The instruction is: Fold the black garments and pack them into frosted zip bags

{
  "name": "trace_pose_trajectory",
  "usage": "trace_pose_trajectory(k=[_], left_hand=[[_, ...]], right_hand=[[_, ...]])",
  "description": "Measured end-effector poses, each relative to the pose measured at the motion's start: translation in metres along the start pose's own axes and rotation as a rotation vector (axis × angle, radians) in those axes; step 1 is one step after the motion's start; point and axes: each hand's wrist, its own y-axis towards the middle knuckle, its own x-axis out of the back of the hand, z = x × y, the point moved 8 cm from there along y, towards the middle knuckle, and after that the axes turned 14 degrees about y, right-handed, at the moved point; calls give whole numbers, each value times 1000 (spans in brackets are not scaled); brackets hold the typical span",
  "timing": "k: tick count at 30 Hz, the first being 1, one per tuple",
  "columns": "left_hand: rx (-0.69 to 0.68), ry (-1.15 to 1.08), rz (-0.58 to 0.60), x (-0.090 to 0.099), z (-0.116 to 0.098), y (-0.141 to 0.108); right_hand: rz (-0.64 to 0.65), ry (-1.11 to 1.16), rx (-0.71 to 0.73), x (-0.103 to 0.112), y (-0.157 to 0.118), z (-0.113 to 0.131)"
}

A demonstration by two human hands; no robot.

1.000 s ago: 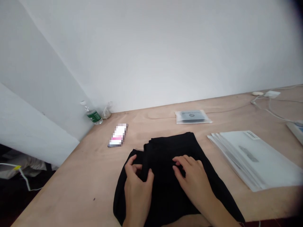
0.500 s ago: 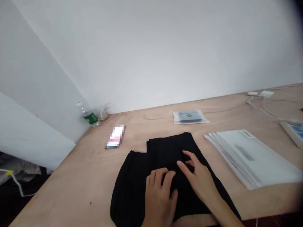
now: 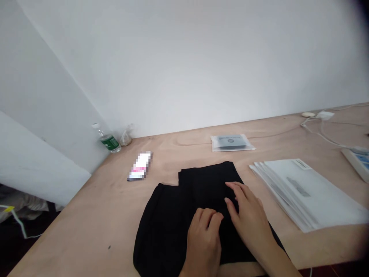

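A folded black garment [image 3: 161,227] lies on the table at the lower middle, with a narrower folded part stepping up at its back. Low on it, my left hand [image 3: 204,238] has its fingers bent and drawn together against the cloth; its thumb is hidden. Just to the right, my right hand [image 3: 249,213] rests over the garment's right side. Thumb and index finger are apart there, and the fingertips are at the fabric.
Right of the garment lies a stack of frosted plastic bags [image 3: 311,192]. Behind it is a bagged dark item [image 3: 232,142]. A phone [image 3: 140,166], water bottle [image 3: 110,142] and small plastic bag [image 3: 126,137] are at left. Cables [image 3: 319,132] and a white-and-blue device [image 3: 359,161] lie at right.
Both hands have shifted to the right over the garment. My left hand's fingers have drawn closer together and its thumb has gone out of sight. The garment's back edge stays in place.
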Motion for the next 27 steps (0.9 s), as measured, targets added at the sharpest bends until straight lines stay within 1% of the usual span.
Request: trace_pose_trajectory(k=[1, 2, 4, 5, 7, 10, 13, 15, 16, 18, 20, 22, 24, 27], left_hand=[[-4, -1, -3, -1, 0, 0], [-6, 0, -5, -2, 1, -1], [-2, 2, -4, -3, 4, -3], [4, 0, 4, -4, 5, -3], [13, -13, 26, -4, 7, -5], [-1, -72, 76, 1, 5, -3], [-17, -111, 124, 12, 5, 10], [-54, -46, 174, 11, 8, 22], [-86, 9, 208, 7, 10, 28], [-165, 106, 287, -9, 16, 35], [-226, 164, 362, -28, 24, 36], [-258, 187, 427, -44, 31, 33], [-270, 193, 473, -53, 35, 29], [-276, 197, 504, -54, 37, 25]], right_hand=[[0, -20, 58, 0, 1, 9], [26, -26, 117, -2, 3, 18], [138, -36, 213, -15, 6, 30], [201, -53, 234, -23, 7, 30], [287, -110, 221, -38, 7, 21], [332, -174, 160, -51, 6, 1], [342, -177, 148, -56, 3, -7], [343, -161, 147, -56, 2, -7], [344, -147, 147, -56, 2, -7], [344, -111, 140, -56, 3, -7], [345, -76, 130, -55, 3, -9], [343, -56, 125, -54, 4, -11], [344, -53, 124, -54, 3, -12], [357, -60, 113, -56, 3, -11]])
